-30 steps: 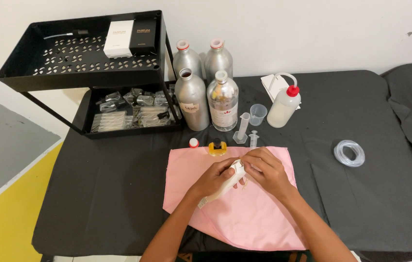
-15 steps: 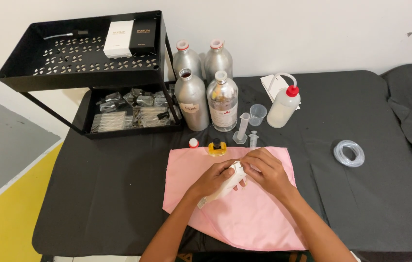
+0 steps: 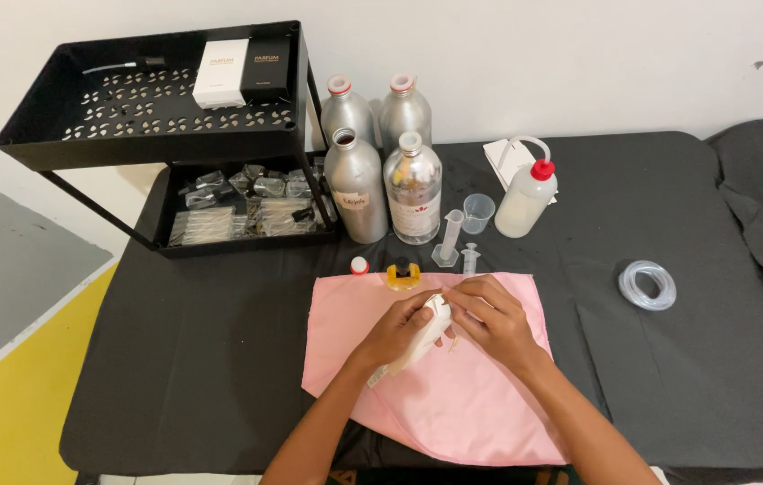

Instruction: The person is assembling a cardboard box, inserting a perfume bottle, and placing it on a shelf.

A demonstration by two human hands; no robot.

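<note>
While both hands meet over the pink cloth (image 3: pixel 453 395) near the front of the bench (image 3: pixel 202 359), the left hand (image 3: pixel 395 330) wraps its fingers around a white plastic tool (image 3: pixel 417 343); it looks light, stiff and a little smooth, so the thick body seems the best place to grip. The right hand (image 3: pixel 493 319) pinches the upper tip of the tool with fingers pressed together. Just beyond stands a small yellow bottle (image 3: pixel 403 274), then a measuring cylinder (image 3: pixel 449 238), and farther four metal bottles (image 3: pixel 356 184).
</note>
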